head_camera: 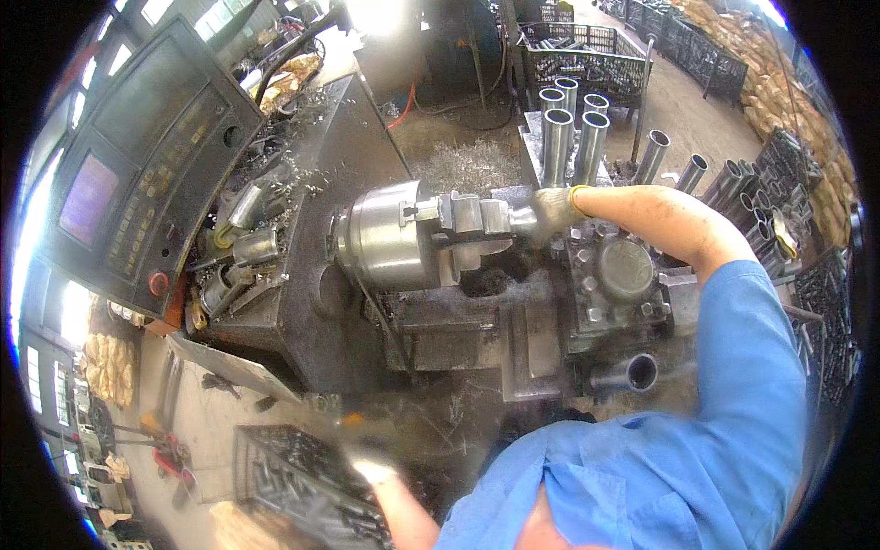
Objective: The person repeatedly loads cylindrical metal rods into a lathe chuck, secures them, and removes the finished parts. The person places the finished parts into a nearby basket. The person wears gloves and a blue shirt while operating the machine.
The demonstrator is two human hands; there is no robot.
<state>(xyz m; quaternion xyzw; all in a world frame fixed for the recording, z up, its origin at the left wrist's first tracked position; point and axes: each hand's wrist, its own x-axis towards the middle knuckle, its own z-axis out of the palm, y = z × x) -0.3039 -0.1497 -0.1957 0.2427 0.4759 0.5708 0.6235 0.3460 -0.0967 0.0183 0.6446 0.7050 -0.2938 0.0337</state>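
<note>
My right hand (pixel 552 210), in a pale knitted glove, is closed around the outer end of a shiny metal tube (pixel 522 220) in front of the lathe chuck (pixel 392 237). Stepped chuck jaws (pixel 467 214) surround the tube's other end; whether they clamp it I cannot tell. Just beside that hand is the bolted tool post (pixel 622 271), with a round cap on top. Low in the view, my left hand (pixel 372 470) hangs near a mesh crate (pixel 258 440) of metal tubes. It is blurred and washed out, so its fingers do not show.
Several upright tubes (pixel 555 148) stand on a plate behind my right hand. Another tube (pixel 625 373) lies in front of the tool post. A control panel (pixel 148 165) rises at left. Metal chips (pixel 467 165) cover the floor behind the chuck. More tubes (pixel 749 199) crowd the right side.
</note>
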